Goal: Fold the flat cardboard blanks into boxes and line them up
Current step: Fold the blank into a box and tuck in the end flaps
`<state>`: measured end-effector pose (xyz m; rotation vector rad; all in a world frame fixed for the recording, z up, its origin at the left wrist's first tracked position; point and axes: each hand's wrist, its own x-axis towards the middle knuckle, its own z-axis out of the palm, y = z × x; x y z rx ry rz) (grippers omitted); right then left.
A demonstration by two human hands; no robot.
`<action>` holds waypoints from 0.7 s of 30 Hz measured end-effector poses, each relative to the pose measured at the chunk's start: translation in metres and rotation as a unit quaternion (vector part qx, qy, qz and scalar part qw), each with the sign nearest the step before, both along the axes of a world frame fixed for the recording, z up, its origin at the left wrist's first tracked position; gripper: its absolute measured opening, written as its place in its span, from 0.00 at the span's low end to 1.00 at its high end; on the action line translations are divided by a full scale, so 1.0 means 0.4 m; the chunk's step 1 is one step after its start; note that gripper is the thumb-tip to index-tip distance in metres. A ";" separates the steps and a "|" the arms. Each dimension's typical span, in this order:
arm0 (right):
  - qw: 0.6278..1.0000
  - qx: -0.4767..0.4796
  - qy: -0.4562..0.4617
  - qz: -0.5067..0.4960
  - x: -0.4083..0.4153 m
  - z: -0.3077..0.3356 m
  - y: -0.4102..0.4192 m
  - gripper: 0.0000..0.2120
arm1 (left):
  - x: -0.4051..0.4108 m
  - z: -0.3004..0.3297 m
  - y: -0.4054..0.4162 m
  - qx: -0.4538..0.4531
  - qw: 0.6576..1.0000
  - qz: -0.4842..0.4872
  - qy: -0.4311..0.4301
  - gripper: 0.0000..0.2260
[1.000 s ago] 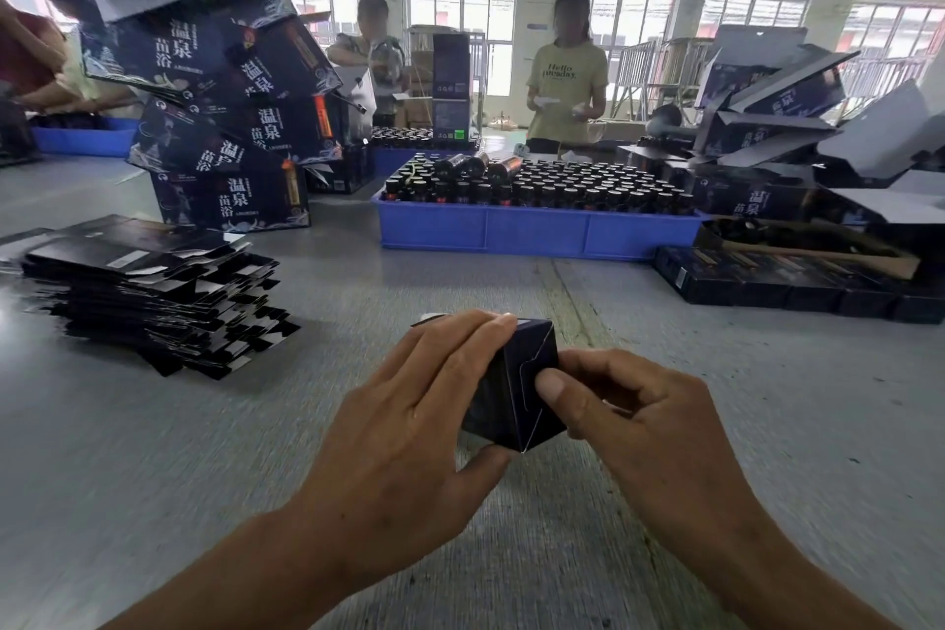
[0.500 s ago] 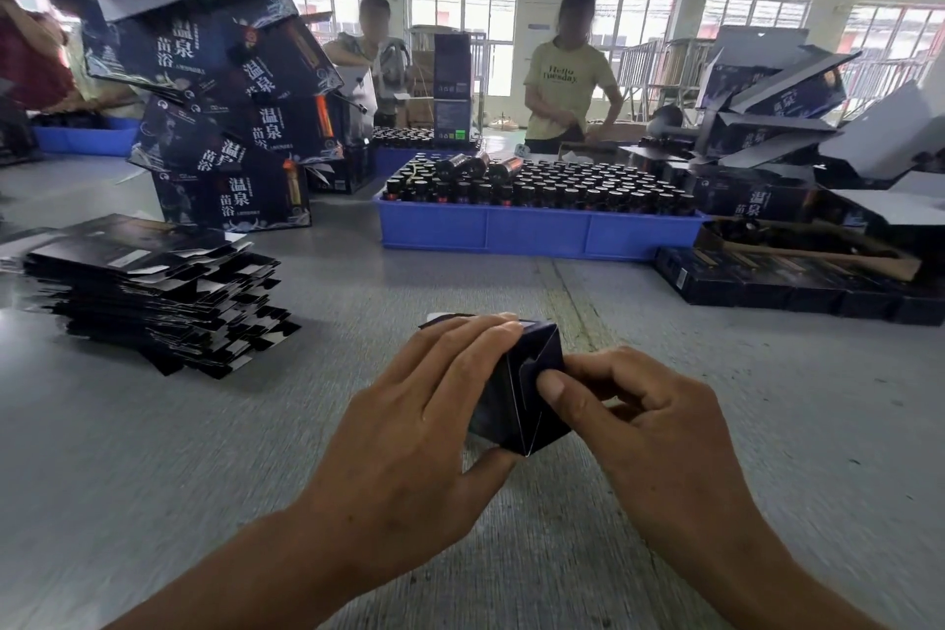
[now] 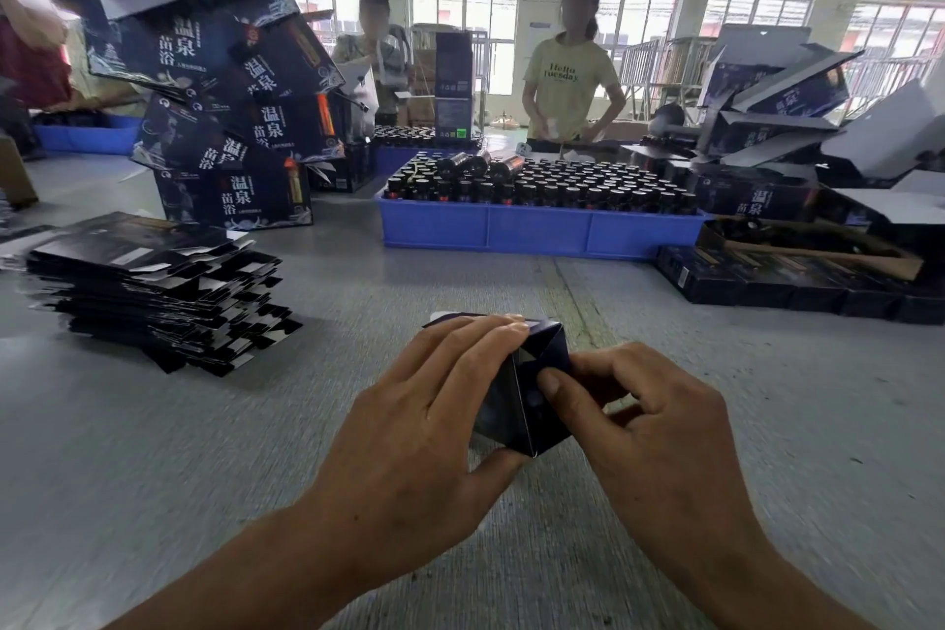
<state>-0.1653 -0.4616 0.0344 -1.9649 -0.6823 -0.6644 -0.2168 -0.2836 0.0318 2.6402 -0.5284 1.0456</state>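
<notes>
One small dark box (image 3: pixel 532 394) sits near the middle of the grey table (image 3: pixel 204 450), partly folded, a corner pointing toward the camera. The left hand (image 3: pixel 424 420) grasps it, fingers draped over the top and thumb hooked under the near edge. The right hand (image 3: pixel 644 420) has its fingers curled, the thumb tip pressing an end flap on the box's right face.

To the left lies one stack of flat blanks (image 3: pixel 153 292), fanned and uneven. Far left stands a leaning pile of large printed cartons (image 3: pixel 225 118); their count cannot be told exactly. Far centre, one blue tray (image 3: pixel 537 230) holds many dark bottles, too many to count. To the right a row of finished small boxes (image 3: pixel 767 281) lies beside open cartons. Two people stand beyond the tray; a third is blurred at far left.
</notes>
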 end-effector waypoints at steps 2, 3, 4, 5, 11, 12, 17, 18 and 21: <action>1.000 -0.010 -0.006 -0.007 0.001 0.000 -0.001 0.04 | 0.001 0.000 -0.001 0.003 1.000 0.001 -0.004 0.32; 1.000 -0.010 -0.004 -0.006 0.002 0.000 -0.001 0.03 | 0.001 0.000 -0.001 0.000 1.000 -0.001 -0.007 0.32; 1.000 -0.006 0.003 0.000 0.003 0.001 -0.003 0.03 | 0.002 0.000 0.000 -0.006 1.000 -0.004 -0.010 0.32; 1.000 0.002 0.015 0.011 0.004 0.002 -0.004 0.05 | 0.003 -0.001 0.001 -0.010 1.000 -0.006 -0.013 0.32; 0.994 0.031 0.064 0.079 0.007 0.008 -0.011 0.11 | 0.000 -0.001 0.011 -0.014 1.000 -0.004 -0.018 0.32; 0.994 0.031 0.065 0.085 0.007 0.008 -0.012 0.11 | 0.000 -0.001 0.012 -0.015 1.000 -0.005 -0.019 0.33; 0.992 0.021 0.069 0.102 0.005 0.003 -0.014 0.15 | 0.006 -0.004 0.016 -0.019 0.999 -0.010 -0.037 0.32; 0.992 0.013 0.074 0.105 0.004 0.001 -0.012 0.19 | 0.007 -0.005 0.017 -0.010 0.999 -0.012 -0.041 0.32; 0.986 -0.009 0.119 0.115 0.000 -0.006 -0.002 0.34 | 0.012 -0.015 0.016 0.064 0.996 -0.034 -0.041 0.33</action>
